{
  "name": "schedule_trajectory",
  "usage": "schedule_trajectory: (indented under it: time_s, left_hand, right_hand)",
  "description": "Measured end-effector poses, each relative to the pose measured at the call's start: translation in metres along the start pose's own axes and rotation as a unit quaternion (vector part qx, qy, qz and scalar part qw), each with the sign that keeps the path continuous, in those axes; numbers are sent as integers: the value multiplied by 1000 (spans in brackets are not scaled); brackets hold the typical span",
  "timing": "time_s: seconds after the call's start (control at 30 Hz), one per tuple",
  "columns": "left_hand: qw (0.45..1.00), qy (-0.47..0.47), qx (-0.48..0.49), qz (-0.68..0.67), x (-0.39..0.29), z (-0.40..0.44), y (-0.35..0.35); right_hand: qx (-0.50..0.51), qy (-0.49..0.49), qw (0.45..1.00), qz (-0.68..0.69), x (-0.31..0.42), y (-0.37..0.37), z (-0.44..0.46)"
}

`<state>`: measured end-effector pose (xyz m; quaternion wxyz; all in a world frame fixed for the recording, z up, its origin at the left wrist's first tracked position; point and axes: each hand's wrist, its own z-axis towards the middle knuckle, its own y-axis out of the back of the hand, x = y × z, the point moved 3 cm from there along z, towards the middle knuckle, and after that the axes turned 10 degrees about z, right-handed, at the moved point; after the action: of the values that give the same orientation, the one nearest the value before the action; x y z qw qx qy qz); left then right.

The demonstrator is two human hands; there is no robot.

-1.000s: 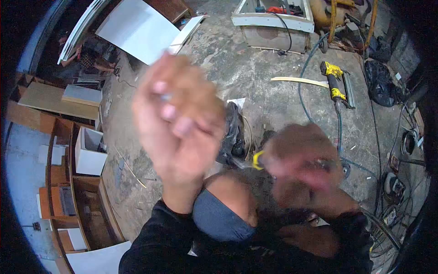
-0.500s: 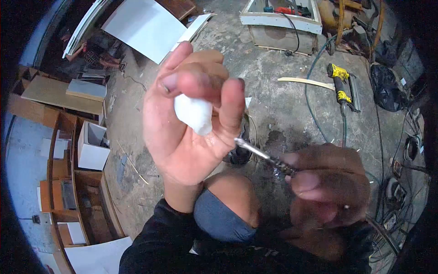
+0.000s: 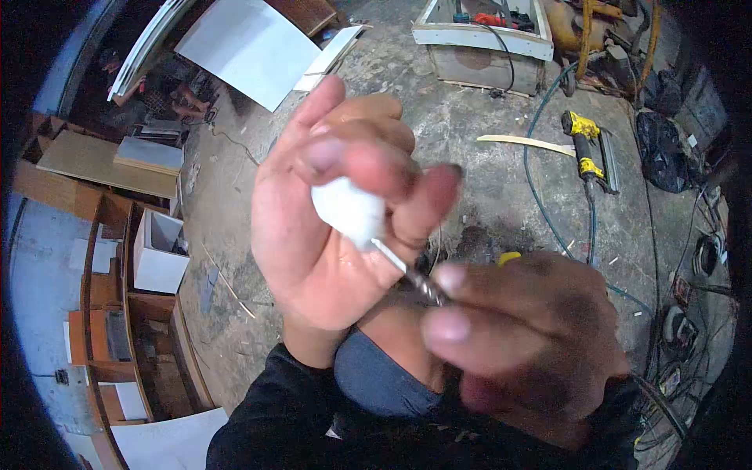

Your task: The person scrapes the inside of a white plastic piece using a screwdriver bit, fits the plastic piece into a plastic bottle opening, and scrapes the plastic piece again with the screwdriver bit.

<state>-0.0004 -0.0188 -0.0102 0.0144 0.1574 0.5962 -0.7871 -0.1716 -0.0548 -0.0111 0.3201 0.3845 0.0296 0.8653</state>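
My left hand (image 3: pixel 313 235), palm up, has its fingers curled round a smooth white piece (image 3: pixel 348 210) whose nature I cannot make out. From the right, my right hand (image 3: pixel 533 329) pinches a thin metal rod (image 3: pixel 407 270) with a dark spiral part near the fingers. The rod's pale tip meets or overlaps the lower edge of the white piece. A bit of yellow (image 3: pixel 509 257) shows just above my right hand. Both hands are somewhat blurred, above my knee (image 3: pixel 384 376).
A yellow and black nail gun (image 3: pixel 583 149) lies on the floor with a hose (image 3: pixel 536 188). Behind are a white-edged box (image 3: pixel 482 35) and a white panel (image 3: pixel 249 51). Wooden shelving (image 3: pixel 157 352) stands left. Another person (image 3: pixel 168 98) is at the back left.
The white piece has come into view in my left hand. My right hand first moved right and down, then back left, bringing the rod's tip up to the white piece.
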Motion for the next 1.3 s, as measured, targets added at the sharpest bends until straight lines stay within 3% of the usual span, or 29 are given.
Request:
schedule_trajectory:
  time_s: [0.1, 0.17, 0.23, 0.27, 0.33, 0.37, 0.43, 0.5, 0.57, 0.67, 0.77, 0.8, 0.83, 0.93, 0.97, 1.03, 1.13, 1.3]
  left_hand:
    - [967, -60, -50, 242, 0, 1, -11]
    - [889, -147, -82, 427, 8, 6, -16]
    - [764, -204, -125, 599, 15, 12, -17]
    - [681, -181, -144, 695, 17, 13, -15]
    - [658, -191, -181, 705, 19, 18, -7]
    - [647, -195, -200, 709, 20, 20, -3]
    - [670, -182, -195, 693, 22, 19, -8]
    - [689, -161, -180, 683, 23, 18, -10]
    - [746, -102, -167, 636, 18, 14, -9]
    - [807, -63, -151, 568, 19, 12, -1]
    - [904, -42, -136, 402, 18, 5, -9]
    - [890, -73, -75, 444, 4, 1, -19]
    - [866, -74, -51, 493, -5, 0, -20]
    - [848, -48, -187, 494, 6, 7, 2]
    - [890, -13, -82, 448, -8, 10, 4]
    - [924, -18, -64, 376, -20, 8, 6]
    - [964, 3, -116, 239, -14, 13, 14]
    - [979, 27, -133, 151, -6, 17, 15]
  right_hand:
    - [-165, 11, 986, -38, -21, -18, -1]
    - [-216, 15, 974, -72, -39, -20, -3]
    - [-218, -28, 972, -88, -60, -27, -6]
    - [-218, -52, 971, -86, -67, -31, -8]
    - [-212, -113, 970, -46, -78, -37, -9]
    - [-176, -91, 979, -49, -80, -40, -10]
    - [-105, -45, 992, -58, -84, -42, -13]
    - [-54, -58, 997, -12, -82, -37, -13]
    - [-9, -60, 998, 5, -74, -32, -12]
    - [-50, -53, 993, 98, -80, -38, -16]
    - [15, -139, 963, 229, -83, -46, -28]
    - [53, -179, 943, 277, -81, -50, -34]
    - [52, -175, 954, 239, -79, -56, -40]
    - [55, -142, 982, 115, -80, -65, -51]
    - [18, -131, 987, 93, -87, -55, -49]
    - [-34, -231, 966, 112, -89, -26, -41]
    - [-50, -275, 956, 83, -70, -9, -37]
    - [-80, -205, 975, 12, -45, -4, -30]
